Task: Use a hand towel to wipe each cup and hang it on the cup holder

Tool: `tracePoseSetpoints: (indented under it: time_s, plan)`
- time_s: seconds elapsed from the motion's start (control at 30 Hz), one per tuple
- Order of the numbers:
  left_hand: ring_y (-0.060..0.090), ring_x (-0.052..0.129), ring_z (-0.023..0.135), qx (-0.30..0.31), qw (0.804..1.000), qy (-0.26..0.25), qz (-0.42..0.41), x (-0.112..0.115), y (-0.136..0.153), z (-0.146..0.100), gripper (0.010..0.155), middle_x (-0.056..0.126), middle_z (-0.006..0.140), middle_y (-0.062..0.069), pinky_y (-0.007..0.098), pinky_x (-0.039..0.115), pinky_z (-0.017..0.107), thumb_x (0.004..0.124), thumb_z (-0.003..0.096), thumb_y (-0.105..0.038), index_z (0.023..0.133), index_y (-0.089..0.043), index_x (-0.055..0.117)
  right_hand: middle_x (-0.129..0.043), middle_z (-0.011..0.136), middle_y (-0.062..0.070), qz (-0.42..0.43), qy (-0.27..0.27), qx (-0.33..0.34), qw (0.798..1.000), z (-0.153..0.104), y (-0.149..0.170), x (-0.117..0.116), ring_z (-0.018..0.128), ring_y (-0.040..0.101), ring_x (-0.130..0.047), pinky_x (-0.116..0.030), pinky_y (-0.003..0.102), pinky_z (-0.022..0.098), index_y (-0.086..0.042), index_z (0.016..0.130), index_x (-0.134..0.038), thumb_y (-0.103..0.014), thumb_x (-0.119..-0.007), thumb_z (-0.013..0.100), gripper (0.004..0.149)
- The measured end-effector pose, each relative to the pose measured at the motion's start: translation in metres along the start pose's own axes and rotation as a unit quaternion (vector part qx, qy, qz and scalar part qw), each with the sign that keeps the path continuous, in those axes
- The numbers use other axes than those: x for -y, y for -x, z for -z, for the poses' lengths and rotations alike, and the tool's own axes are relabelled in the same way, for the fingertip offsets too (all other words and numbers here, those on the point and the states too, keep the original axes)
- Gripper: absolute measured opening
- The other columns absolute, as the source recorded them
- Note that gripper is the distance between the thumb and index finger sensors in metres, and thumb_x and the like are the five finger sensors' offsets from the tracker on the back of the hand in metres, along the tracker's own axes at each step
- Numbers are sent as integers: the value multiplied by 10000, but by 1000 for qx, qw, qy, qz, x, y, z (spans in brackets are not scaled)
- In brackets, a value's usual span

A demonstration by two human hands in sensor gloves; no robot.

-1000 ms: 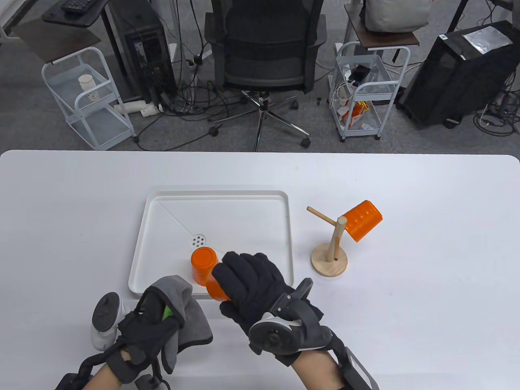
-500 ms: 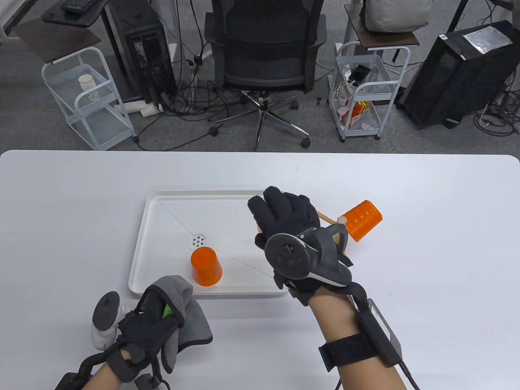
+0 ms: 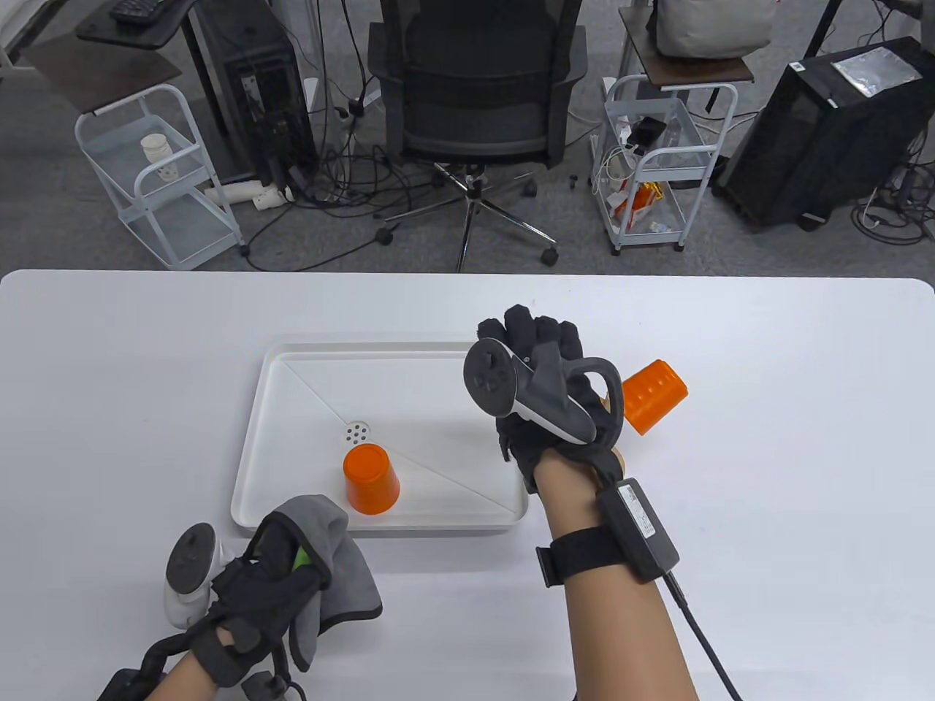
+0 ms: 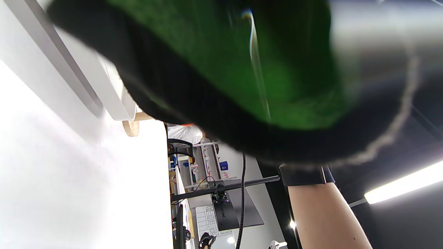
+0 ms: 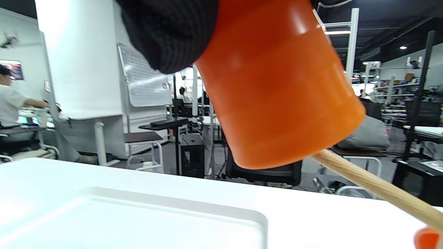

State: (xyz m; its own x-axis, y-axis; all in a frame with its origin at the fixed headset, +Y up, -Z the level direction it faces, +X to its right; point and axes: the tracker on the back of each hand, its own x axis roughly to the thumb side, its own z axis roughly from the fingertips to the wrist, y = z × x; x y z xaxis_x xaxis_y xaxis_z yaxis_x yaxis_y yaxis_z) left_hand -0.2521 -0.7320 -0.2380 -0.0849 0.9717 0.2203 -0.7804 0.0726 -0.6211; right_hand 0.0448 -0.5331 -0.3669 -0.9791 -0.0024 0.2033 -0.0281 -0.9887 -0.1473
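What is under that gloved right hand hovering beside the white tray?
The right hand grips an orange plastic cup, over a wooden peg of the cup holder. The table view hides both; the holder's base is mostly covered.

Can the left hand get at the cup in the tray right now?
Probably not yet: the left hand grips the towel. The path itself looks free; the cup stands upside down near the tray front edge.

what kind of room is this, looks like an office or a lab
Most likely a shared office or lab workspace set up for recording. Beyond the white table stand an office chair, a computer tower with loose cables on the floor, and wire carts; the right wrist view shows more desks and a whiteboard.
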Motion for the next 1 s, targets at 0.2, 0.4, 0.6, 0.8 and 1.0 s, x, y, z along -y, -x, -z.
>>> tracePoseSetpoints:
  time_s: [0.2, 0.4, 0.6, 0.8, 1.0]
  plan:
    - [253, 924, 687, 1, 1000, 1, -6, 0, 0, 0, 792, 157, 1144, 92, 528, 783, 555, 664, 515, -609, 1016, -409, 84, -439, 1181, 150, -14, -14, -28, 999, 10, 7, -15, 996, 497, -469, -363, 655, 783, -200, 1067, -518, -294, -795, 453, 680]
    - [252, 924, 687, 1, 1000, 4, -6, 0, 0, 1, 789, 161, 1144, 92, 527, 783, 555, 663, 515, -608, 1017, -409, 88, -439, 1183, 141, -15, -29, -53, 998, 15, 18, -25, 997, 494, -466, -360, 652, 786, -206, 1066, -517, -296, -795, 453, 680]
    - [252, 926, 685, -3, 1000, 7, -5, 1, 1, 1, 788, 164, 1145, 92, 527, 784, 553, 663, 515, -609, 1020, -408, 93, -433, 1185, 139, -32, -48, -67, 996, 17, 24, -35, 998, 494, -462, -357, 652, 787, -210, 1069, -508, -300, -794, 454, 684]
    - [254, 924, 686, -5, 1000, 8, -7, 1, 2, 1, 785, 166, 1144, 94, 529, 783, 553, 662, 515, -608, 1020, -408, 95, -428, 1187, 130, -57, -71, -72, 993, 19, 25, -45, 1001, 489, -452, -348, 651, 789, -223, 1071, -489, -304, -792, 456, 690]
    - [255, 924, 687, -8, 1000, 11, -8, 2, 2, 1, 782, 168, 1144, 97, 530, 781, 555, 660, 516, -605, 1022, -406, 97, -428, 1187, 120, -78, -86, -80, 990, 20, 26, -53, 999, 485, -445, -336, 649, 790, -239, 1075, -470, -319, -787, 459, 698]
